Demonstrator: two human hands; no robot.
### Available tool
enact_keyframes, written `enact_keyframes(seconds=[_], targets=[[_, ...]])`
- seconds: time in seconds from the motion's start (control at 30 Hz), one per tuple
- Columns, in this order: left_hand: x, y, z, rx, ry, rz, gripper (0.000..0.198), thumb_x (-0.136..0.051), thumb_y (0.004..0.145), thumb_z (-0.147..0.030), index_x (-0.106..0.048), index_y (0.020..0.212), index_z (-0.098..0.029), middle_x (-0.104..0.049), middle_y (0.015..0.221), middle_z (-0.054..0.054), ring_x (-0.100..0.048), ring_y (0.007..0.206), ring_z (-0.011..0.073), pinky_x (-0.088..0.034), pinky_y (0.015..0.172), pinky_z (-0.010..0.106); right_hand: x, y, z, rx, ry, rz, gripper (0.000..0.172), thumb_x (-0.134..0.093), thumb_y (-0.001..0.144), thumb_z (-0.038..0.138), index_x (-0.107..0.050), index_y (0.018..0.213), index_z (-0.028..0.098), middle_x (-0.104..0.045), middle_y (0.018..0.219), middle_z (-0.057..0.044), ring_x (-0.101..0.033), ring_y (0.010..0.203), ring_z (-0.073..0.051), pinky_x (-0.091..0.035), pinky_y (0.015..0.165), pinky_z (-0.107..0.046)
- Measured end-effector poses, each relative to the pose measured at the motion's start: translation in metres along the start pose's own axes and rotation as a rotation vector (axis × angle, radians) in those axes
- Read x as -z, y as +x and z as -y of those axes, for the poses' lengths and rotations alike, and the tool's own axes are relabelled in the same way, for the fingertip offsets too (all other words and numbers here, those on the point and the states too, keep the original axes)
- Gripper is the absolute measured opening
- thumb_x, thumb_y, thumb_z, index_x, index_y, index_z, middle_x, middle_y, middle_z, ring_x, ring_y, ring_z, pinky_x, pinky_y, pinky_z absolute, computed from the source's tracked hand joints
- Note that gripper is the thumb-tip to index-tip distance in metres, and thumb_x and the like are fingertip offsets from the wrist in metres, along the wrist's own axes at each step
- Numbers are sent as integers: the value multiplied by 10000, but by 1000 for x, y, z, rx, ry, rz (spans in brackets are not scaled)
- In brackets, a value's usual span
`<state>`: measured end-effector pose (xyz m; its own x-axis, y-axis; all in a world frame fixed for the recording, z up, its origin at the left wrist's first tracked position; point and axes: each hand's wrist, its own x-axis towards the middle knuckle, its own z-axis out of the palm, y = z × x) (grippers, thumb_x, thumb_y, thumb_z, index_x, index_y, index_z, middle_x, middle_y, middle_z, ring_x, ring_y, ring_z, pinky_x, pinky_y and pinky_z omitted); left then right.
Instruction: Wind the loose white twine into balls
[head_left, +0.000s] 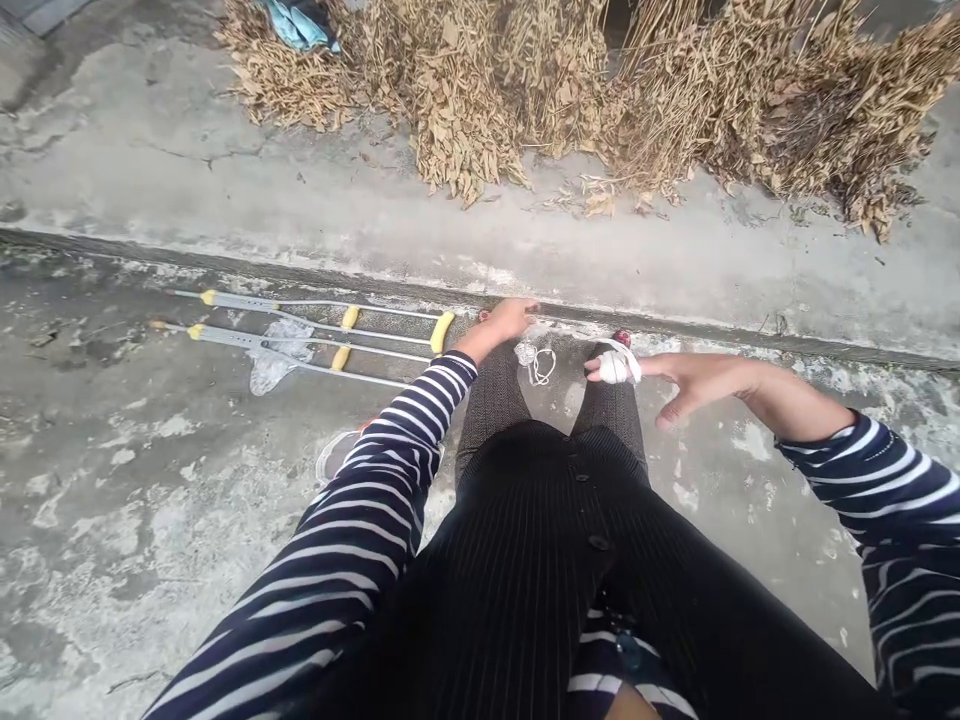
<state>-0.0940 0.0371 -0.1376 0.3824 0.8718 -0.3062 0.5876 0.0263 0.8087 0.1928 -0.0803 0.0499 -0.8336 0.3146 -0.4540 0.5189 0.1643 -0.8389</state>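
My left hand [512, 318] is low over the ground beside the concrete step, its fingers curled together; what they hold, if anything, I cannot make out. My right hand [694, 382] is stretched out to the left with its thumb apart. White strip material [616, 366] is wrapped round its fingers, and a loose length of it trails up and left towards my left hand. Below the left hand, a tangle of white cord [535, 362] lies on the ground between my legs in grey patterned trousers [491, 395].
A pair of grey crutches [315, 340] with yellow pads lies at left, over a clear plastic bag [277, 358]. A shoe [336, 455] is partly hidden by my left sleeve. Dry plant stalks [480, 100] and a blue cloth [300, 25] are on the raised concrete ledge [337, 190].
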Motion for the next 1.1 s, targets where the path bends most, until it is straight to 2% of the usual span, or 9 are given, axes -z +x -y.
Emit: enact_keyframes(seconds=[0.07, 0.2, 0.3, 0.43, 0.57, 0.77, 0.9, 1.0, 1.1], targets=[[-12, -18, -16, -60, -93, 87, 425, -701, 847, -168, -702, 1272, -144, -703, 1180, 147, -661, 968, 215, -535, 883, 357, 5, 3, -1, -16, -18, -28, 888, -781, 811, 407, -380, 1600, 338, -399, 1656, -7, -261, 1578, -321, -147, 1296, -500], [-43, -54, -56, -268, -520, 255, 490, -783, 794, -242, -705, 1272, -166, -701, 1267, 152, -674, 1096, 242, -557, 889, 363, 11, 7, -2, -26, -73, -65, 861, -803, 786, 398, -445, 1568, 355, -430, 1636, 4, -301, 1560, -354, -163, 1295, -532], [-57, -67, -74, -293, -701, 216, 416, -835, 744, -286, -761, 1116, -115, -757, 1126, 143, -706, 1050, 233, -551, 938, 383, 12, 6, 0, -2, -97, -81, 821, -792, 800, 412, -474, 1554, 341, -460, 1617, -6, -326, 1552, -344, -176, 1292, -537], [-48, -75, -81, -212, -769, 161, 370, -788, 806, -335, -737, 1070, -81, -763, 834, 91, -707, 704, 153, -576, 729, 310, 11, 2, 1, 3, -116, -117, 782, -786, 807, 420, -513, 1532, 318, -493, 1595, -24, -355, 1539, -338, -188, 1289, -541], [-11, -84, -93, -224, -620, 214, 243, -717, 872, -284, -707, 995, -74, -683, 632, 31, -588, 494, 86, -476, 543, 219, 12, 1, -12, -56, -141, -153, 753, -793, 778, 382, -563, 1494, 337, -512, 1580, -14, -404, 1509, -354, -228, 1275, -544], [43, -100, -126, -344, -298, 300, 191, -633, 884, -253, -700, 771, -115, -652, 607, 16, -575, 533, 74, -448, 581, 207, 22, 13, -41, -184, -132, -353, 810, -802, 699, 295, -581, 1476, 355, -476, 1605, 1, -404, 1504, -371, -236, 1271, -560], [47, -123, -138, -435, -11, 326, 176, -585, 853, -203, -715, 753, -141, -665, 648, -4, -555, 583, 73, -390, 605, 206, 24, 16, -42, -156, 3, -492, 892, -824, 705, 338, -497, 1534, 372, -305, 1697, 19, -231, 1586, -352, -160, 1287, -565], [38, -141, -134, -508, 193, 233, 213, -552, 851, -180, -702, 703, -148, -624, 625, -17, -476, 574, 70, -335, 608, 223, 20, 18, -44, -43, 173, -610, 947, -847, 700, 373, -448, 1558, 385, -176, 1735, 46, -123, 1616, -322, -118, 1300, -530], [26, -150, -118, -451, 188, 115, 203, -544, 844, -178, -699, 715, -149, -612, 623, -16, -460, 573, 76, -338, 607, 222, 14, 22, -49, 48, 273, -688, 973, -866, 682, 370, -441, 1557, 399, -145, 1739, 67, -61, 1625, -302, -70, 1309, -506]])
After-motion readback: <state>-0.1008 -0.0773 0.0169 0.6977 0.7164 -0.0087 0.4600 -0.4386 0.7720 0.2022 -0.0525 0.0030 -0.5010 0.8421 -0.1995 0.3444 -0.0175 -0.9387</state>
